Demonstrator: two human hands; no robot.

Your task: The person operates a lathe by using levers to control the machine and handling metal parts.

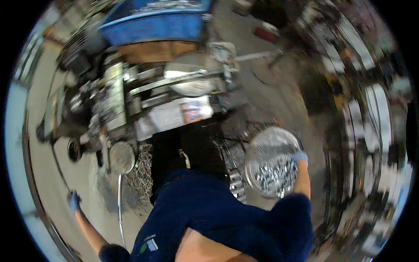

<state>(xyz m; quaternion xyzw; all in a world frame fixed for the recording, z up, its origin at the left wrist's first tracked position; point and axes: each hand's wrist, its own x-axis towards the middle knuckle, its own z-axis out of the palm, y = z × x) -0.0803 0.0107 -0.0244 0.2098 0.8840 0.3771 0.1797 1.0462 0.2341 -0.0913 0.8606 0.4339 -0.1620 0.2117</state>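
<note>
My right hand point(300, 156), in a blue glove, grips the right rim of a round mesh metal basket point(273, 142). Many small shiny metal pieces point(274, 179) lie in the basket's near part. Far out to the left, my gloved left hand point(74, 201) is over the pale floor, beside the end of a thin dark line point(60, 168), a cable or rod. Blur hides its fingers, so I cannot make out whether they hold anything.
Ahead stands a machine bench with a metal bar point(163, 83) and printed sheets point(174, 115). Behind it is a blue bin point(152, 28) of metal parts. Left of my legs are a round-topped stand point(122, 157) and scattered metal shavings point(143, 174). Shelving point(377, 113) lines the right.
</note>
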